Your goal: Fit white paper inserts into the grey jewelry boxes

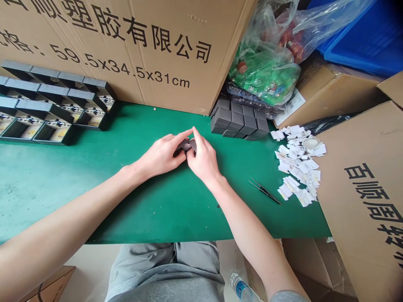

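Observation:
My left hand (163,154) and my right hand (203,161) meet over the middle of the green table (176,205). Between them they hold a small dark grey box (187,146), its flaps or sides spread apart toward me. The fingers of both hands are bent around it, and the tips of the index fingers come together at its far side. Much of the box is hidden by the fingers. A stack of similar small grey boxes (237,119) stands beyond my right hand. A pair of tweezers (265,191) lies to the right.
Several black open-fronted boxes (52,109) stand in rows at the left. A large carton (126,50) walls off the back. White paper pieces (299,161) are heaped at the right, beside another carton (362,176). Plastic bags (264,71) and a blue bin (359,37) fill the back right.

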Motion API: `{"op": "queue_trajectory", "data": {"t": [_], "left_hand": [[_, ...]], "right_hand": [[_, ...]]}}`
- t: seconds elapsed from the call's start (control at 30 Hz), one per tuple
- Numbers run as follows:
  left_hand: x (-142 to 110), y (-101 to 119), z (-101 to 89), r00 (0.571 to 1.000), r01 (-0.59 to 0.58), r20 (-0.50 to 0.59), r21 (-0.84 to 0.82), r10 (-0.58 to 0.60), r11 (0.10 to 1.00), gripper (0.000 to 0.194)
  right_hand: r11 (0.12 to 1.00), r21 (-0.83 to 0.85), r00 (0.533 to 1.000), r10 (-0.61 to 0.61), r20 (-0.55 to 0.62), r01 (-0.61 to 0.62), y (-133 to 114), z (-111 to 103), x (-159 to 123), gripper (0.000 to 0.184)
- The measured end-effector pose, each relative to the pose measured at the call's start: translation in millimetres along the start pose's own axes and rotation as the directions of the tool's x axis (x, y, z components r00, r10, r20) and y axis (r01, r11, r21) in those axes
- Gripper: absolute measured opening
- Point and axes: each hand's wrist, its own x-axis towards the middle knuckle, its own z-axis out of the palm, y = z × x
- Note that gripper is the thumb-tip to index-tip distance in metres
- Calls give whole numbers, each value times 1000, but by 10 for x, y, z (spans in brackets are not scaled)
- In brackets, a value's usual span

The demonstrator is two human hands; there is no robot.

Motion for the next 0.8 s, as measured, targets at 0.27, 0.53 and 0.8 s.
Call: {"op": "queue_trajectory", "data": {"t": [0.27,0.53,0.8], "left_hand": [[8,33,-24,987,108,-125,35,-103,993,44],[-9,75,-53,984,142,-117,58,-134,988,48],[-25,157,-70,969,216,-136,72,-205,974,50]], "right_hand": [[992,-43,987,-120,-103,116,-59,-68,2,59],[975,-148,971,-189,-145,167,-45,-60,23,45],[987,-87,971,-151,-183,138,-105,-87,20,35]]}}
